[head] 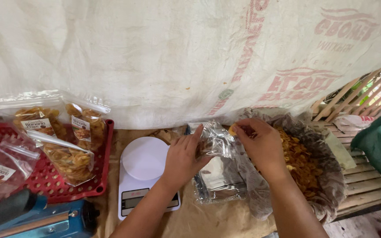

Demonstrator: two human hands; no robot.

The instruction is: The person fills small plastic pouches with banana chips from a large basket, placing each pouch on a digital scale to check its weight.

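My left hand (pixel 182 158) grips the left side of a small clear plastic pouch (pixel 215 141) held above the table. My right hand (pixel 263 147) pinches a yellow chip (pixel 232 130) at the pouch's open top. Both hands hover between a white digital scale (pixel 144 176) on the left and a large clear bag of fried yellow chips (pixel 300 161) on the right. A stack of empty clear pouches (pixel 217 183) lies under my hands.
A red perforated tray (pixel 49 180) at the left holds several filled, labelled chip pouches (pixel 69 158). A blue heat sealer (pixel 36 218) sits at the lower left. A white printed sack cloth (pixel 177 57) hangs behind. Wooden slats (pixel 367 176) lie at the right.
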